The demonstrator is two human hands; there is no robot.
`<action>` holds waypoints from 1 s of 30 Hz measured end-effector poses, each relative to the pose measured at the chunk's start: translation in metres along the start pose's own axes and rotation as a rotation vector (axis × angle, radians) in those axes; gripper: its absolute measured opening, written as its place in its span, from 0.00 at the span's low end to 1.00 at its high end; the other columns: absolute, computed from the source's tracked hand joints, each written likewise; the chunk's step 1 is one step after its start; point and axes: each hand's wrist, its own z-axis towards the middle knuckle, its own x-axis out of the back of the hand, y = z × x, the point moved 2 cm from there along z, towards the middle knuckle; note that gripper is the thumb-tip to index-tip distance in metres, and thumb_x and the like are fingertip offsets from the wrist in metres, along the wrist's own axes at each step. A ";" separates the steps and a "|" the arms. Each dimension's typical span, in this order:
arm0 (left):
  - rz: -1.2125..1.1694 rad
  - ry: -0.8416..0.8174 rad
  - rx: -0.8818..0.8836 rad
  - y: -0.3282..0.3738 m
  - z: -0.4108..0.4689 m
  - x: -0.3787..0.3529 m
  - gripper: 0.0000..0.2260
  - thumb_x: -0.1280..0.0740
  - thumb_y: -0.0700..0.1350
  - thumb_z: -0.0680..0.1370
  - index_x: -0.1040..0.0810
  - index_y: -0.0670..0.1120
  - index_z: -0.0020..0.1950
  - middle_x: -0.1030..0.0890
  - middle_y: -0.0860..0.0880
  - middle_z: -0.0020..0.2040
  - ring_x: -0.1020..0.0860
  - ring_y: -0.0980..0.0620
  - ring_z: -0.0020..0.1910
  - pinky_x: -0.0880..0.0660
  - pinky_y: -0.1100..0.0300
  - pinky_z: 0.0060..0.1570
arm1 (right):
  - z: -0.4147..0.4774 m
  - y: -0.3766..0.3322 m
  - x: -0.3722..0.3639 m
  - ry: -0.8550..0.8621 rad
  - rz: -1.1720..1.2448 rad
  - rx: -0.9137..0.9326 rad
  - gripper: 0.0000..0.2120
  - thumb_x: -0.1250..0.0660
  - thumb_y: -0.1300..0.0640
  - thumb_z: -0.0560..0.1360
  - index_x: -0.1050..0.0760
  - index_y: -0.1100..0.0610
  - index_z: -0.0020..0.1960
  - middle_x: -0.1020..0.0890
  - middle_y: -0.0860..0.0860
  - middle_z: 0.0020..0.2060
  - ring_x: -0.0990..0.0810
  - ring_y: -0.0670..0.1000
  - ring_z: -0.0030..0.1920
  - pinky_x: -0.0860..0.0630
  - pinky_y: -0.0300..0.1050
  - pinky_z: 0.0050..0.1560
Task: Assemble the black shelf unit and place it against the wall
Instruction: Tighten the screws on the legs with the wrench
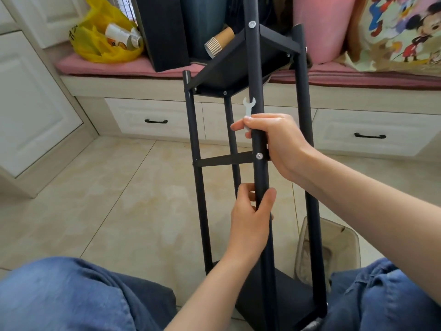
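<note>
Behind the work, a bench seat with a pink pad (pixel 124 65) carried a yellow plastic bag (pixel 102 48) holding crushed cups, a dark flat panel (pixel 164 32) leaning upright, a stack of paper cups (pixel 219 44) lying on its side, a pink pillow (pixel 319 27) and a cartoon-print cushion (pixel 401 29). Below the seat were 2 pale drawers, each with a black handle (pixel 156 121). A translucent wastebasket (pixel 338 249) stood on the floor just beside the frame, partly hidden by its right post. Beige glossy tiles (pixel 119 199) covered the floor, and white panelled doors (pixel 35 91) closed off the left side. The black shelf unit (pixel 229 75) stood on the tiles between the person's knees in blue jeans (pixel 71 295), its top tilted away toward the bench, with 4 posts and 3 shelves visible, the middle one seen edge-on. The front post (pixel 256 80) showed 2 silver screws (pixel 259 156). The right hand (pixel 276 142) was wrapped around that post just above the middle shelf, its fingers also pinning a small white wrench (pixel 249 108) whose open end stuck up beside the post. The left hand (pixel 250 223) clasped the same post lower down, below the middle shelf, thumb and fingers curled around it.
</note>
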 end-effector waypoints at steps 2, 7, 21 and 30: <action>-0.013 0.026 -0.003 -0.001 -0.001 0.000 0.08 0.38 0.55 0.83 0.29 0.53 0.59 0.24 0.54 0.44 0.21 0.54 0.41 0.25 0.70 0.38 | 0.000 0.001 -0.004 -0.012 0.001 -0.007 0.12 0.37 0.56 0.81 0.16 0.56 0.48 0.20 0.47 0.51 0.25 0.49 0.55 0.28 0.43 0.53; -0.098 0.042 -0.025 -0.008 -0.006 0.006 0.06 0.40 0.52 0.85 0.28 0.53 0.58 0.25 0.53 0.39 0.23 0.55 0.30 0.22 0.65 0.36 | 0.000 0.004 -0.010 -0.064 -0.045 0.006 0.11 0.35 0.54 0.80 0.15 0.55 0.48 0.20 0.48 0.51 0.24 0.49 0.53 0.25 0.47 0.55; -0.050 0.245 -0.145 -0.027 -0.017 0.042 0.10 0.36 0.52 0.83 0.24 0.50 0.43 0.26 0.54 0.32 0.30 0.54 0.27 0.33 0.64 0.26 | -0.001 0.016 -0.028 -0.187 -0.052 0.015 0.12 0.34 0.55 0.79 0.14 0.50 0.42 0.18 0.55 0.52 0.20 0.52 0.54 0.21 0.43 0.50; 0.037 0.269 -0.194 -0.032 -0.011 0.057 0.14 0.36 0.55 0.82 0.24 0.49 0.41 0.26 0.52 0.32 0.29 0.50 0.27 0.32 0.57 0.27 | -0.006 0.014 -0.013 -0.114 -0.240 0.062 0.10 0.35 0.56 0.80 0.15 0.55 0.48 0.18 0.48 0.56 0.23 0.48 0.60 0.24 0.47 0.63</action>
